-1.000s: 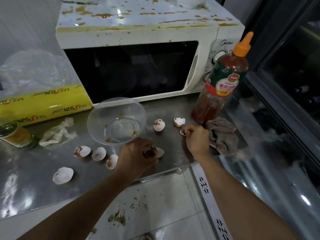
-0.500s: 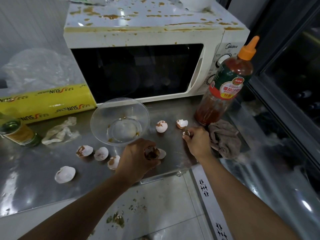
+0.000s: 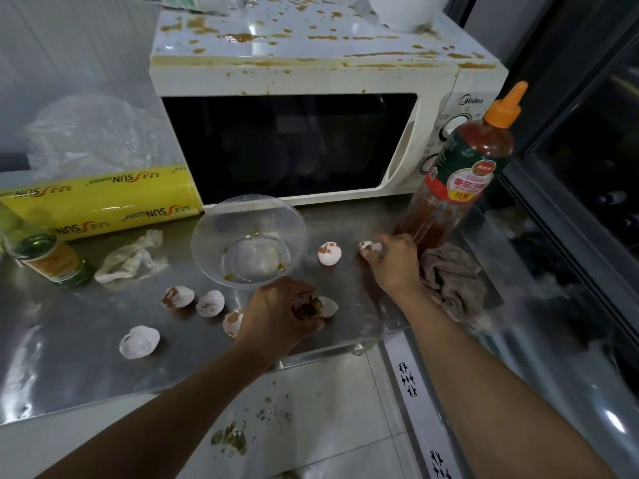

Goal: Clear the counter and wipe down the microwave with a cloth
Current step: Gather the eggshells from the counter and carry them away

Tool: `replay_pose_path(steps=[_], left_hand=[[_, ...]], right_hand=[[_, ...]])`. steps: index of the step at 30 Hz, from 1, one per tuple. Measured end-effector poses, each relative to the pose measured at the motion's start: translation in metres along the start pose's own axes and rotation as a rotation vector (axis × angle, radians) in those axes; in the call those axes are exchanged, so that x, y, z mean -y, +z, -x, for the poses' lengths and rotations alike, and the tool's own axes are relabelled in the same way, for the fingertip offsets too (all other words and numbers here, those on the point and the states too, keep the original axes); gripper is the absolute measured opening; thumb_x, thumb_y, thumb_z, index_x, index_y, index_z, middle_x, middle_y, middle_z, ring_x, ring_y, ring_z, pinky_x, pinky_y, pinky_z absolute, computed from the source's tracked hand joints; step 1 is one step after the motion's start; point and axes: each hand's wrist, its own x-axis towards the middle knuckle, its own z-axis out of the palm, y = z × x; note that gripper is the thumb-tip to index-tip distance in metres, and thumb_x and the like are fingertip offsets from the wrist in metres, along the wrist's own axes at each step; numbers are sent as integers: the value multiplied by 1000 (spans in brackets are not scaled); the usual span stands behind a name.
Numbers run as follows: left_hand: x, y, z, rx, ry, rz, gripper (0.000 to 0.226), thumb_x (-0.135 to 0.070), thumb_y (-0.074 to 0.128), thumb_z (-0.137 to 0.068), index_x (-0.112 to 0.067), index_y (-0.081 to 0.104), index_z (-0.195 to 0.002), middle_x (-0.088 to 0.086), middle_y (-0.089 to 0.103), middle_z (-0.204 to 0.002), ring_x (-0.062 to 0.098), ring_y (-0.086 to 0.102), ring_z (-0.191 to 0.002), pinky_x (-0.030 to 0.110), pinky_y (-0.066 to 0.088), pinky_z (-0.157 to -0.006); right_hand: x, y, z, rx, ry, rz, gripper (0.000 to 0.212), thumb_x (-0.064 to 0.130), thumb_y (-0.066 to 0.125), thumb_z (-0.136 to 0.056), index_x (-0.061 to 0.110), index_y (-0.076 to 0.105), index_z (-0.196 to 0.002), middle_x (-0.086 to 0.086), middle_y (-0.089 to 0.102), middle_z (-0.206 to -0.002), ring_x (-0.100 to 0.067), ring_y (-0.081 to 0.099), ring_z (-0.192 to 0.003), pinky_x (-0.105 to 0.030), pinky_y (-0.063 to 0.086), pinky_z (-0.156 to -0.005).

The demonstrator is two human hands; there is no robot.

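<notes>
A white microwave [image 3: 311, 77], spattered with brown sauce on top, stands at the back of the steel counter [image 3: 69, 357]. Several broken eggshells lie on the counter, among them one [image 3: 329, 253] beside the clear glass bowl [image 3: 249, 242]. My left hand [image 3: 280, 316] is closed around a dirty eggshell [image 3: 307, 307] near the counter's front edge. My right hand [image 3: 392, 262] pinches another eggshell piece [image 3: 369, 246] in its fingertips. A crumpled grey cloth [image 3: 453, 281] lies just right of that hand.
A tall sauce bottle [image 3: 463, 174] with an orange cap stands in front of the microwave's dials. At the left are a yellow cling-wrap box [image 3: 100, 202], a green can [image 3: 52, 257], a crumpled plastic film [image 3: 131, 259] and a clear bag [image 3: 90, 133]. Food scraps [image 3: 231, 440] lie on the floor.
My right hand has moved away from me along the counter and now pinches the eggshell piece that lay near the bottle. My left hand has kept its eggshell and stayed put.
</notes>
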Motion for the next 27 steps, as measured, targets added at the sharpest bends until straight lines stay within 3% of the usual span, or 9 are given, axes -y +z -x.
replay_pose_path(steps=[4,11,15,19,23,27], left_hand=[[0,0,1,5,4,8,47,-34,82,-66,-22,65,-109,-3,65,-106,10,61,-92,23,51,-82],[0,0,3,-12,-3,16,47,-31,81,-67,-19,66,-110,0,65,-107,12,61,-93,24,50,-82],[1,0,4,-13,-3,23,45,-29,81,-67,-18,67,-108,0,66,-106,12,61,-92,22,50,-81],[1,-2,4,-18,-7,27,44,-29,81,-68,-17,67,-108,0,67,-105,12,61,-91,21,50,-79],[2,-6,7,-12,-21,24,45,-31,80,-68,-19,66,-109,-2,65,-106,11,61,-92,22,50,-80],[4,-7,10,-34,-19,31,40,-28,80,-67,-18,69,-104,0,69,-101,13,63,-88,26,52,-79]], right_hand=[[2,-5,5,20,42,-59,48,25,71,-81,8,57,-123,-20,48,-126,-33,46,-118,-35,40,-95],[7,1,-3,178,126,-185,71,31,75,-76,11,44,-137,-14,51,-134,-30,45,-125,-38,39,-104],[11,5,-1,96,146,-250,51,25,75,-78,3,57,-121,-16,62,-116,-30,56,-109,-32,44,-88],[11,12,-4,27,107,-228,32,22,72,-80,3,66,-105,-18,67,-101,-31,62,-94,-36,51,-80],[12,9,0,17,37,-188,30,23,74,-79,3,68,-100,-16,69,-93,-30,64,-85,-36,53,-73],[29,1,5,-43,-64,-278,33,22,71,-80,6,65,-109,-14,67,-103,-28,62,-92,-32,48,-77]])
